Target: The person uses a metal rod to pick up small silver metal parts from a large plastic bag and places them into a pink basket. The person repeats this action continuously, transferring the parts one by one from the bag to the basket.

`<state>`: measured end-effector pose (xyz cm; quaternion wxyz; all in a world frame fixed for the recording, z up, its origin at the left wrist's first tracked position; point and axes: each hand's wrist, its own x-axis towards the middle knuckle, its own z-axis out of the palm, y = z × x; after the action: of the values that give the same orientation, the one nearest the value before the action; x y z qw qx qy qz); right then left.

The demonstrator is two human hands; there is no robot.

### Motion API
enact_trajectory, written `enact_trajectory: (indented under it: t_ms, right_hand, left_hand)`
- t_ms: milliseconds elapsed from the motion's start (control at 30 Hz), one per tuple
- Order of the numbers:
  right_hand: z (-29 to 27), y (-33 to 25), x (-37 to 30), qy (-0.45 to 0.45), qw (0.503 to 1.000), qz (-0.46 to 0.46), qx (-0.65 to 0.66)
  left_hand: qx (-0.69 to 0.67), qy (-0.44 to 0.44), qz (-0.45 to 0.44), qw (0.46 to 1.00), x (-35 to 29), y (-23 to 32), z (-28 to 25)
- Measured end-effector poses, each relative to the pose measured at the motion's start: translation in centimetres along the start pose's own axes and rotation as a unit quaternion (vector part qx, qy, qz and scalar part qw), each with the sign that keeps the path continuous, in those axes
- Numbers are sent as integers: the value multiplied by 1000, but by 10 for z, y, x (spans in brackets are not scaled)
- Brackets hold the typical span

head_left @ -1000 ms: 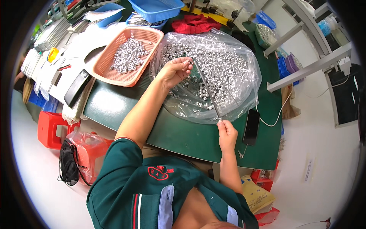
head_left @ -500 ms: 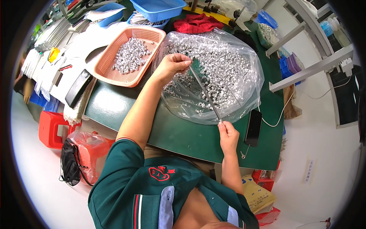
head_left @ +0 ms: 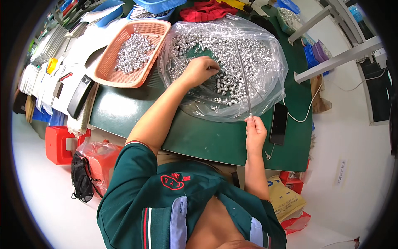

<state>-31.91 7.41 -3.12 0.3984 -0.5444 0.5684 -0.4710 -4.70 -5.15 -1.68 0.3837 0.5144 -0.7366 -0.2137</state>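
Note:
My right hand (head_left: pixel 256 133) grips a thin grey metal rod (head_left: pixel 243 76) by its lower end. The rod points up and away, over a clear plastic bag (head_left: pixel 278 79) spread open on the table. Inside the bag lies a heap of small silvery metal pieces (head_left: pixel 261 52). Over the near-left part of that heap is my left hand (head_left: pixel 201 71), fingers bent and drawn together. Whatever its fingertips may hold is too small to make out. Left of the bag, an orange plastic basket (head_left: pixel 101 76) contains more small silvery pieces (head_left: pixel 133 54).
A black phone (head_left: pixel 278 124) with a white cable lies right of the bag on the green table (head_left: pixel 199 139). Farther off are a red cloth (head_left: pixel 205 11) and blue baskets (head_left: pixel 159 6). A black case (head_left: pixel 81 96) rests left; a grey metal frame (head_left: pixel 338 60) stands right.
My left hand has left the rod's far end and moved down to the heap of pieces. The rod, in my right hand, has swung more upright. The view has shifted slightly.

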Motion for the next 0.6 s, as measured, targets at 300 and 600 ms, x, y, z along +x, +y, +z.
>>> enact_trajectory:
  t_ms: [300,600]
  right_hand:
    - [0,-3,-1,-14,1000,9,-3]
    - [2,-7,-1,-10,999,-9,-37]
  left_hand:
    - [151,-20,86,985,-3,-2,23]
    - [-580,12,-108,807,1,-18,-12]
